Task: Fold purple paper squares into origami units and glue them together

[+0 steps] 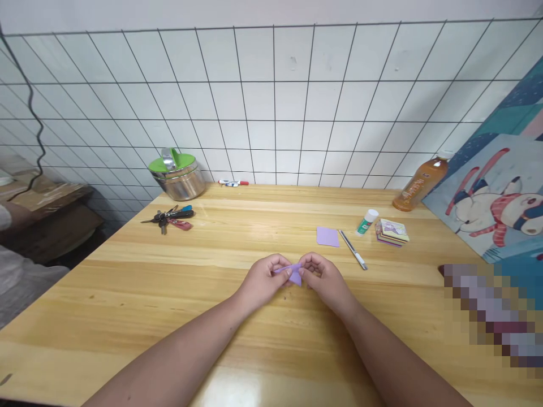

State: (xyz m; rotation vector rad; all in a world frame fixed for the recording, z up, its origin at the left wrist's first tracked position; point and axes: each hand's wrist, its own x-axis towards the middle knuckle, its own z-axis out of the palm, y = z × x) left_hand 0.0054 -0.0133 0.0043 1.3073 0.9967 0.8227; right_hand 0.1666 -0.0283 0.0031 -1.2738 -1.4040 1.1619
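Observation:
A small piece of folded purple paper [296, 277] is pinched between my two hands just above the wooden table. My left hand [266, 278] grips its left side with thumb and curled fingers. On its right side, my right hand [323, 277] pinches it near the top edge. The fingers cover much of the paper, so its full shape is hidden. Beyond my right hand lies a flat purple paper square [328, 237], with a slim pen [353, 250] slanting beside it.
A glue stick [367, 223] and a paper stack [392, 232] stand right of the pen. Farther off are an amber bottle [421, 183], a green-lidded steel pot [182, 180], keys [169, 217] and a marker [233, 183]. A pixelated patch covers the right. Another person's sleeve [25, 271] shows at left.

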